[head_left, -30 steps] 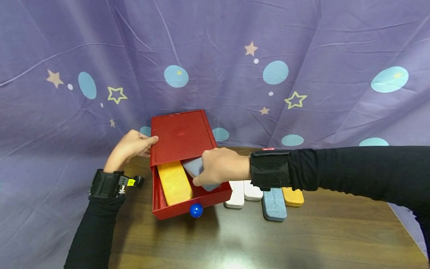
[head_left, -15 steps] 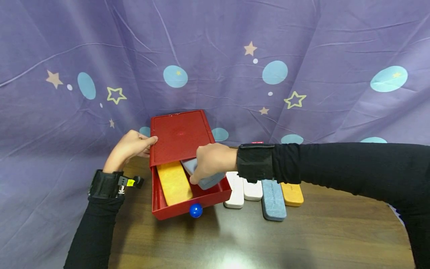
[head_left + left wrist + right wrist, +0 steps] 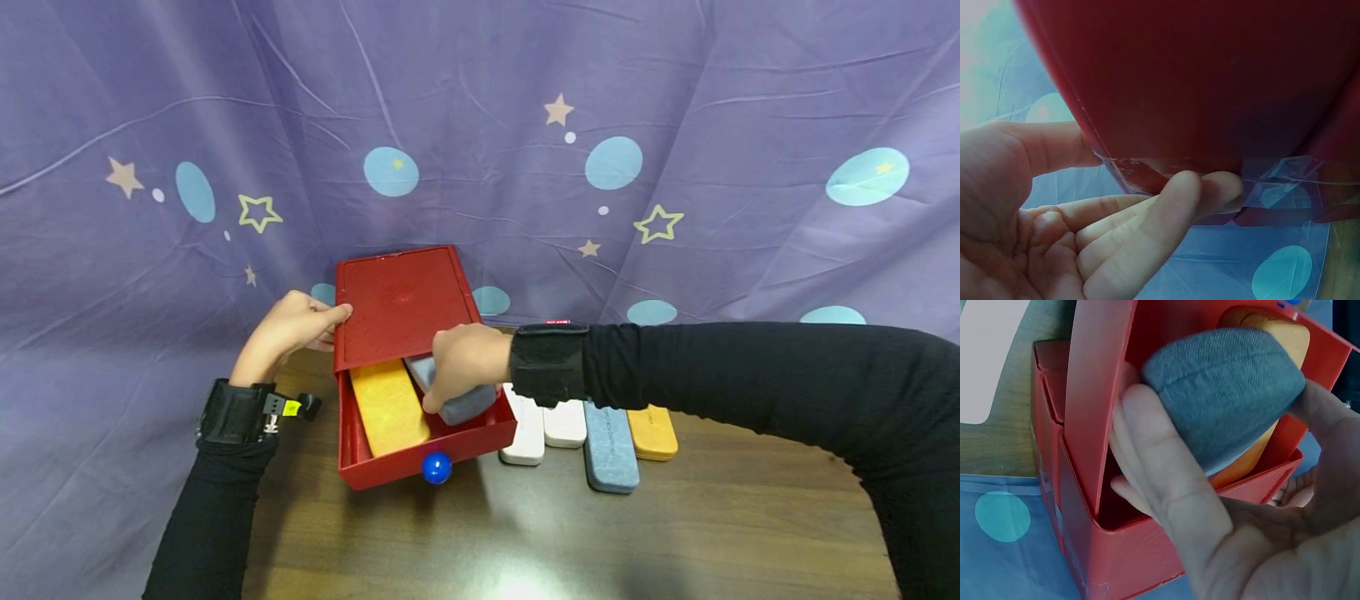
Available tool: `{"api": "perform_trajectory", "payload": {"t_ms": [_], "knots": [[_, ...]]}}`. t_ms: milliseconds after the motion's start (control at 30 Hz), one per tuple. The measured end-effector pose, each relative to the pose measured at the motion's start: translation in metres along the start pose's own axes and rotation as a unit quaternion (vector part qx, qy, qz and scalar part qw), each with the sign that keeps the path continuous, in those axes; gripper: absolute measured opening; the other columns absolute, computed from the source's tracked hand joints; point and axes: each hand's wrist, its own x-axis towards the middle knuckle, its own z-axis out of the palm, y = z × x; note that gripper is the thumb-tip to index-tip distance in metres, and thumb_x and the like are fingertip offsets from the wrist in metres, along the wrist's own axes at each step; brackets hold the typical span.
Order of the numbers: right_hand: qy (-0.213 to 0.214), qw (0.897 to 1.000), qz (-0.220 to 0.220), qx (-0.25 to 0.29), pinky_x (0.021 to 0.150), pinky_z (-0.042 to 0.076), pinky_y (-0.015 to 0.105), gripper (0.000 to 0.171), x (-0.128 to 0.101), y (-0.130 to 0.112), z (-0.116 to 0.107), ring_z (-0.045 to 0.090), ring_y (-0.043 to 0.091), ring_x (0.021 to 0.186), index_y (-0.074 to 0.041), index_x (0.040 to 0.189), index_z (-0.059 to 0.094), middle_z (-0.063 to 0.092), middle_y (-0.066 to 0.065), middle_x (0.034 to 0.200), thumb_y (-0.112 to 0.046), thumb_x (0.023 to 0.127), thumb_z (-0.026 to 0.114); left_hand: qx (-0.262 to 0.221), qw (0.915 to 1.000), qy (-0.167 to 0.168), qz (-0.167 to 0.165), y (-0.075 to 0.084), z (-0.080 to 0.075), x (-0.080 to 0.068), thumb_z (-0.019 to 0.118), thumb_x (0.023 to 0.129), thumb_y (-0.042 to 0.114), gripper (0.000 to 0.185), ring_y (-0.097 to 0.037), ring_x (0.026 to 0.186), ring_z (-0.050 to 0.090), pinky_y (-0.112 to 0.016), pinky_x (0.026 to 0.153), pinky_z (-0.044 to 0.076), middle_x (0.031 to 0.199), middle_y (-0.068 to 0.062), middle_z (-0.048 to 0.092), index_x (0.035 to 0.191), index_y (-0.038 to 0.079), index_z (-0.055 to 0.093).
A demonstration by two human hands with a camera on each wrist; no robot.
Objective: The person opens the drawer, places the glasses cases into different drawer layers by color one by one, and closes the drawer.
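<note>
A red drawer box stands on the table with its drawer pulled out toward me, a blue round knob on its front. My left hand grips the box's left side, thumb at the top edge; the left wrist view shows its fingers curled against the box. Over the drawer's right half, my right hand holds a grey-blue case between thumb and fingers. In the right wrist view this case looks fabric-covered and tilted. A yellow case lies in the drawer's left part.
Right of the drawer, two white cases, a blue case and a yellow-orange case lie on the wooden table. My right forearm passes above them. A purple patterned curtain hangs behind the box.
My right hand and forearm have shifted slightly left, and the grey-blue case has turned a little in the drawer. My left hand and the box have stayed in place.
</note>
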Motion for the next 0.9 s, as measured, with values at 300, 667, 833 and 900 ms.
{"api": "perform_trajectory", "payload": {"t_ms": [300,667,833,900], "knots": [[-0.013,1.0,0.022,0.015,0.052,0.061,0.033,0.044,0.007,-0.001,-0.003,0.065,0.02,0.071,-0.011,0.093,0.064,0.062,0.003,0.086,-0.045,0.077,0.087,-0.005,1.0,-0.001,-0.006,0.001,0.0,-0.002,0.058,0.103,0.029,0.053,-0.005,0.072,0.071,-0.028,0.072,0.065,0.102,-0.018,0.076,0.126,-0.018,0.061],[-0.012,1.0,-0.006,-0.001,0.054,0.051,0.027,0.035,0.01,-0.001,0.001,0.058,0.017,0.071,-0.013,0.078,0.064,0.055,-0.002,0.074,-0.041,0.079,0.086,0.002,1.0,-0.004,-0.005,0.002,-0.002,-0.002,0.058,0.103,0.03,0.053,-0.007,0.075,0.073,-0.03,0.074,0.065,0.107,-0.016,0.074,0.125,-0.017,0.063],[-0.011,1.0,-0.01,-0.009,0.054,0.044,0.026,0.037,0.012,-0.001,0.002,0.053,0.015,0.067,-0.016,0.067,0.059,0.05,-0.004,0.066,-0.039,0.079,0.086,-0.004,1.0,-0.005,-0.001,0.002,-0.002,-0.002,0.058,0.103,0.03,0.052,-0.006,0.074,0.072,-0.029,0.074,0.065,0.104,-0.014,0.074,0.124,-0.017,0.063],[-0.012,1.0,-0.009,-0.014,0.052,0.041,0.025,0.04,0.014,-0.001,0.003,0.051,0.014,0.063,-0.018,0.062,0.054,0.046,-0.005,0.062,-0.037,0.079,0.085,-0.005,1.0,-0.003,-0.001,0.002,-0.002,-0.002,0.058,0.103,0.029,0.051,-0.006,0.073,0.072,-0.029,0.074,0.065,0.102,-0.012,0.073,0.124,-0.017,0.063]]}}
